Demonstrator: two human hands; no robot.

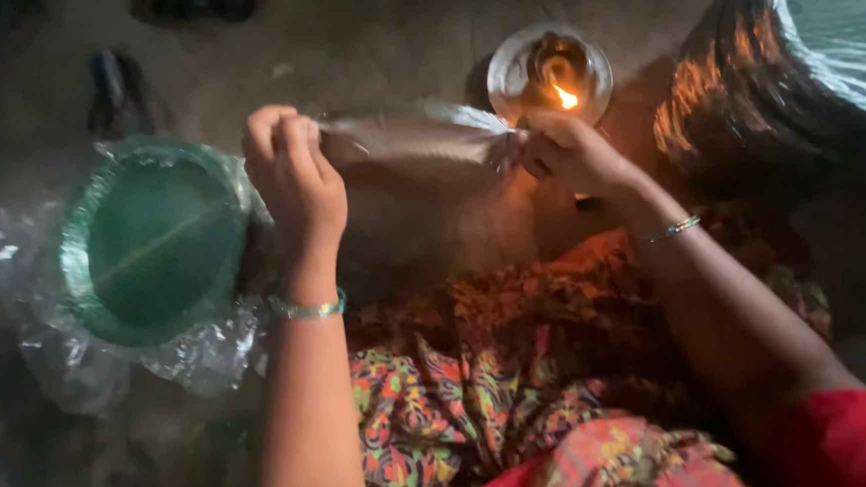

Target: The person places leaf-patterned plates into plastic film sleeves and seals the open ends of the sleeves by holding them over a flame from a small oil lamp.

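Note:
My left hand (294, 177) and my right hand (570, 150) grip the two ends of a clear plastic bag (417, 144) and hold it stretched flat between them. The bag's right end sits close to a small flame (565, 96) burning in a round metal dish (549, 71) on the floor. Each wrist wears a thin bangle. A patterned cloth covers my lap (481, 371) below the bag.
A green round mesh basket (152, 241) sits on crumpled clear plastic at the left. A large bulging sack covered in plastic (803, 60) stands at the right. Dark sandals (118, 92) lie on the bare floor at the back left.

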